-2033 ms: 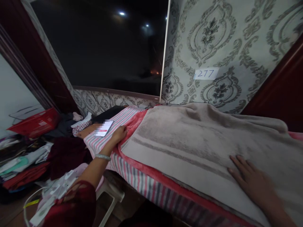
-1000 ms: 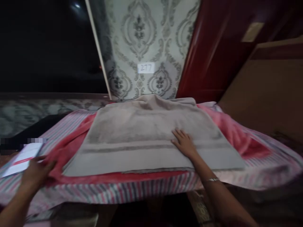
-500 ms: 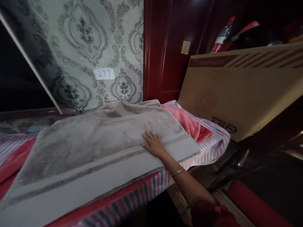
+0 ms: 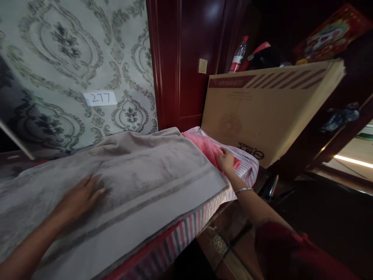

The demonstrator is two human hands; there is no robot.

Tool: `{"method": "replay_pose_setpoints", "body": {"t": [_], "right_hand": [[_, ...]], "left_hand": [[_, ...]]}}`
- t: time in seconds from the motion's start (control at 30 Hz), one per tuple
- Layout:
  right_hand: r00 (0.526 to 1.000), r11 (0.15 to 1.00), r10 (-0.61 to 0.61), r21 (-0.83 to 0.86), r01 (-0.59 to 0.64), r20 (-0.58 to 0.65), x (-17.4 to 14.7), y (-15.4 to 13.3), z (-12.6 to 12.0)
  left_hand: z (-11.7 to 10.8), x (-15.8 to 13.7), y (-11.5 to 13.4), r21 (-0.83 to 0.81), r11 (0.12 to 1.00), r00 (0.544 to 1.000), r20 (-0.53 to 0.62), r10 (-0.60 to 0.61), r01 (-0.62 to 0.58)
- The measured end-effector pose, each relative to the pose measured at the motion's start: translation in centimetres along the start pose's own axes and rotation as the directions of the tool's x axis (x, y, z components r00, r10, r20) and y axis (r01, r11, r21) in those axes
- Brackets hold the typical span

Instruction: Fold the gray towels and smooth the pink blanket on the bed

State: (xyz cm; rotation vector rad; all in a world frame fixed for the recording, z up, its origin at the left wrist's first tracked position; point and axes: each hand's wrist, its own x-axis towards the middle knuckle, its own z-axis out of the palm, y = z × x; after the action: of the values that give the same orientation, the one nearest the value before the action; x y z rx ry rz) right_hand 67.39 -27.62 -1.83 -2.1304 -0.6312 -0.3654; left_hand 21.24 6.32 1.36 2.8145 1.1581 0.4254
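The head camera looks down and forward across the grey blanket (image 4: 151, 163) to the patterned wall (image 4: 116, 56).

Over the grey blanket (image 4: 163, 167) there is free air from the left hand (image 4: 80, 196) across to the right hand (image 4: 226, 160) — only low folds rise along its back edge. Behind, the patterned wall (image 4: 122, 79) and dark red panel (image 4: 182, 58) stop any reach. Past the right hand, the large cardboard box (image 4: 253, 112) bars the way; the near side, between the forearms, is unobstructed.
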Motion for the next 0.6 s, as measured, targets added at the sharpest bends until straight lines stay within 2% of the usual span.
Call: {"method": "replay_pose_setpoints", "body": {"t": [0.07, 0.13, 0.2, 0.3, 0.43, 0.53, 0.6], "right_hand": [[0.988, 0.99, 0.142, -0.014, -0.143, -0.052, 1.4, 2.8, -1.8], [0.969, 0.97, 0.241, -0.004, -0.241, -0.051, 2.3, 4.5, -2.7], [0.955, 0.955, 0.296, 0.02, -0.295, -0.021, 3.0, 5.3, -2.6], [0.942, 0.94, 0.334, 0.064, -0.334, 0.011, 4.1, 5.4, -1.5], [0.94, 0.929, 0.338, 0.145, -0.339, 0.033, 6.2, 4.2, 0.1], [0.953, 0.93, 0.303, 0.217, -0.298, 0.008, 7.4, 1.5, 1.2], [0.983, 0.95, 0.178, 0.27, -0.159, -0.046, 6.8, -1.2, 2.1]], "left_hand": [[1.5, 1.3, 2.5, 0.072, 0.997, 1.0, 0.008, 0.025, -0.025], [3.3, 1.5, 4.6, 0.151, 0.988, 0.999, -0.01, 0.039, -0.037], [5.1, 1.1, 5.9, 0.206, 0.978, 0.996, -0.065, 0.054, -0.039], [6.9, 0.4, 6.3, 0.236, 0.97, 0.986, -0.137, 0.091, -0.056], [7.5, 0.4, 5.5, 0.227, 0.971, 0.979, -0.163, 0.118, -0.079], [7.5, 0.6, 5.0, 0.218, 0.973, 0.978, -0.173, 0.114, -0.075], [7.6, 0.7, 4.9, 0.213, 0.974, 0.979, -0.172, 0.111, -0.073]]}}
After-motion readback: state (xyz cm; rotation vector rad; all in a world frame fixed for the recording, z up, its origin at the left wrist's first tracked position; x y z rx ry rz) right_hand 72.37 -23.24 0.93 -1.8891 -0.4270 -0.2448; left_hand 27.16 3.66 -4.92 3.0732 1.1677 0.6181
